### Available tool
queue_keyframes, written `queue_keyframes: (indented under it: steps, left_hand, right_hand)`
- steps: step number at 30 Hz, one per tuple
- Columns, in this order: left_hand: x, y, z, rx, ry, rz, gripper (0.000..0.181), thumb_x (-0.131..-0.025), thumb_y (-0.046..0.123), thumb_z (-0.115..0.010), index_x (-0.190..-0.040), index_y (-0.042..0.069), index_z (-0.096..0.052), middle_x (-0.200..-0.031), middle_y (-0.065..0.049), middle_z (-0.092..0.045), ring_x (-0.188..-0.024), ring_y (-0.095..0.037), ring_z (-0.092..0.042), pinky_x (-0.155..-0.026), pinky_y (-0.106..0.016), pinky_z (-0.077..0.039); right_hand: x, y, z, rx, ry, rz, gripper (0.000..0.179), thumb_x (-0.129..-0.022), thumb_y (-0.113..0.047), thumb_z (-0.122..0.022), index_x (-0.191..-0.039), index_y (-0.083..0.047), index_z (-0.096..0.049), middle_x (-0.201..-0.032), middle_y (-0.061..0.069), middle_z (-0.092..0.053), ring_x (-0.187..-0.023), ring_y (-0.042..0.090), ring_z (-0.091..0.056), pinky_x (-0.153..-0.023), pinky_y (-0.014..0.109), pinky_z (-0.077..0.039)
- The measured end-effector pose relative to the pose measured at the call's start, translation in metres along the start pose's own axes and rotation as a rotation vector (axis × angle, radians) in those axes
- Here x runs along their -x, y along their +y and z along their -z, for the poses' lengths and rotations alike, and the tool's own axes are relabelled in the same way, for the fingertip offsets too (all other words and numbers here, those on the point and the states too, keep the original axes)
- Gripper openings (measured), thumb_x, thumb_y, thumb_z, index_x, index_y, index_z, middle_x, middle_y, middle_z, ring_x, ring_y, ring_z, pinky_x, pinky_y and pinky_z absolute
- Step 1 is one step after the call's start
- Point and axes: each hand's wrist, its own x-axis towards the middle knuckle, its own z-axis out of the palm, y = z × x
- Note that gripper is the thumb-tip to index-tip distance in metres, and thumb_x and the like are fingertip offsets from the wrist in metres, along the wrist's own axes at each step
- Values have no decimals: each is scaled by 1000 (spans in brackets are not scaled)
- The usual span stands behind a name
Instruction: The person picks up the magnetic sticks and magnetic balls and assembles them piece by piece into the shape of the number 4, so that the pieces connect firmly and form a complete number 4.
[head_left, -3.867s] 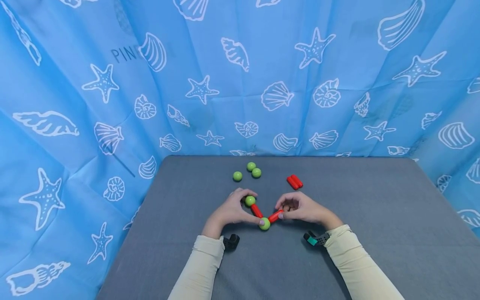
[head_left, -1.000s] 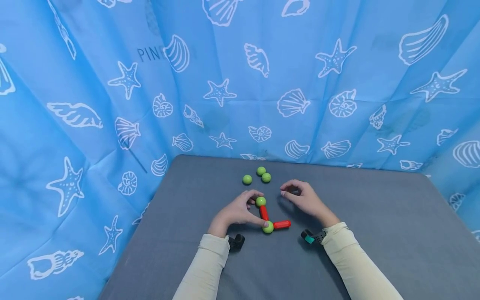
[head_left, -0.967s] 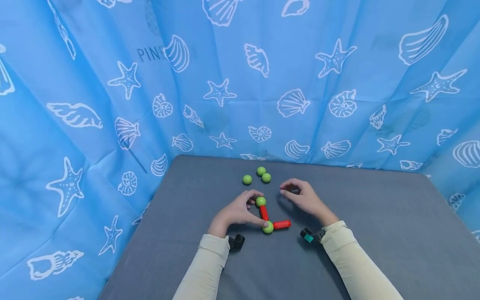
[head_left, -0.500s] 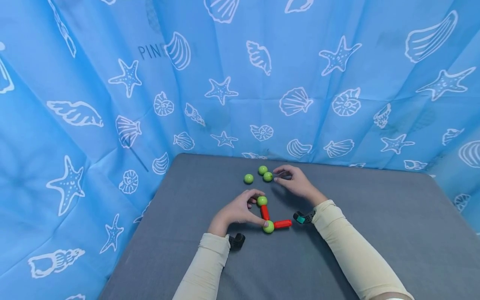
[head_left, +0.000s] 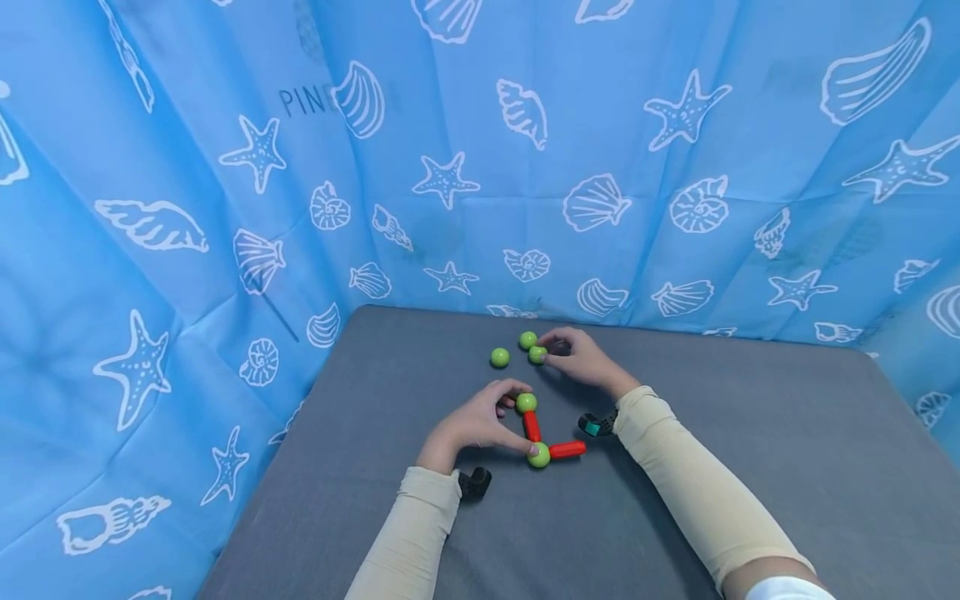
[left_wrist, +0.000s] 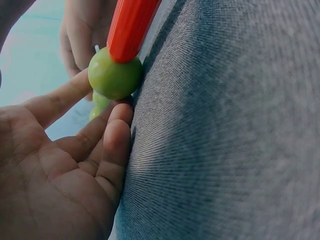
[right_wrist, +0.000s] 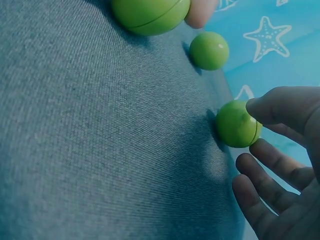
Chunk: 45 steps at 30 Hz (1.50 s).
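Observation:
My left hand [head_left: 480, 421] spans a joined piece, fingers curled at its upper green ball [head_left: 527, 402] and thumb on its lower green ball [head_left: 538, 455]. A ribbed red rod [head_left: 532, 426] links these balls, and a second red rod [head_left: 567, 450] sticks out rightward from the lower one. Farther back, my right hand [head_left: 585, 358] pinches a loose green ball [right_wrist: 237, 124] between thumb and index finger, the other fingers spread below it. In the left wrist view, fingers lie close by a green ball [left_wrist: 112, 75] with a red rod in it.
Two more loose green balls lie near the pinched one, one just behind it [head_left: 528, 340] and one to its left [head_left: 499, 357]. Grey cloth [head_left: 337, 517] covers the table. A blue shell-print curtain [head_left: 450, 108] hangs behind its back edge.
My right hand has let go of the second red rod and moved back and left to a loose green ball. Two loose red rods seen earlier are hidden now. The left hand keeps its hold.

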Motion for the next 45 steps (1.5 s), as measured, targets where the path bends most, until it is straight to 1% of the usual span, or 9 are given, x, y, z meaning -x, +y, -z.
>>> queue_keyframes:
  steps: [5, 8, 11, 16, 20, 25, 29, 37, 45]
  left_hand:
    - [0, 0, -1, 9, -6, -3, 85, -77, 36, -96, -150, 26, -55, -144, 7, -54, -128, -16, -52, -110, -40, -48]
    - [0, 1, -1, 17, -10, -2, 84, -77, 35, -96, -150, 25, -55, -144, 7, -54, -128, -16, -52, -110, -40, -48]
    - [1, 1, 0, 21, -11, 2, 84, -77, 34, -96, -150, 25, -55, -143, 7, -55, -128, -17, -52, -110, -40, -48]
    - [1, 3, 1, 16, -10, 7, 85, -77, 35, -96, -151, 25, -56, -143, 7, -55, -128, -16, -53, -112, -40, -48]
    - [1, 2, 0, 1, -8, 8, 85, -77, 36, -97, -150, 26, -56, -143, 7, -55, -127, -16, -53, -111, -40, -48]
    - [1, 1, -2, -18, 2, 8, 85, -76, 37, -97, -150, 27, -56, -142, 6, -55, -125, -17, -53, -109, -40, -49]
    - [1, 2, -2, -25, 9, 15, 84, -76, 38, -97, -149, 28, -56, -142, 6, -55, -126, -16, -53, -110, -41, -49]
    - [2, 3, -3, -30, 5, 28, 87, -75, 39, -97, -151, 29, -55, -144, 6, -54, -127, -16, -53, -111, -41, -48]
    - [1, 3, -2, -17, -9, -4, 87, -77, 37, -96, -152, 23, -54, -147, 1, -53, -129, -20, -52, -112, -43, -48]
  right_hand:
    - [-1, -1, -2, 13, -4, -13, 32, -98, -10, -75, -127, 1, -70, -126, 21, -70, -110, 34, -69, -88, 44, -58]
    - [-1, -1, -2, -14, -17, -22, 31, -96, -9, -78, -124, 0, -69, -123, 20, -70, -108, 33, -70, -80, 37, -57]
    - [-1, -1, -3, -34, -27, -24, 30, -96, -10, -78, -122, -1, -68, -124, 21, -70, -109, 35, -71, -75, 34, -58]
    - [2, 2, -4, -42, -17, -18, 29, -96, -12, -79, -121, -2, -69, -124, 21, -70, -108, 35, -72, -73, 33, -58]
    - [12, 3, -4, -65, 19, -8, 30, -96, -11, -79, -123, -1, -70, -123, 21, -70, -105, 35, -72, -74, 33, -57]
    - [31, 4, -5, -115, 26, -9, 30, -97, -14, -79, -123, -1, -70, -125, 22, -69, -104, 33, -71, -69, 32, -58]
    - [48, 2, -3, -140, 33, -2, 29, -97, -12, -79, -122, -2, -71, -122, 21, -70, -101, 30, -70, -69, 30, -57]
    - [98, 4, 0, -166, 63, 7, 27, -97, -9, -77, -122, -3, -70, -118, 19, -70, -95, 19, -69, -74, 26, -57]
    - [149, 6, 2, -238, 86, 10, 26, -97, -5, -76, -122, -3, -69, -108, 17, -69, -89, 15, -67, -74, 24, -58]
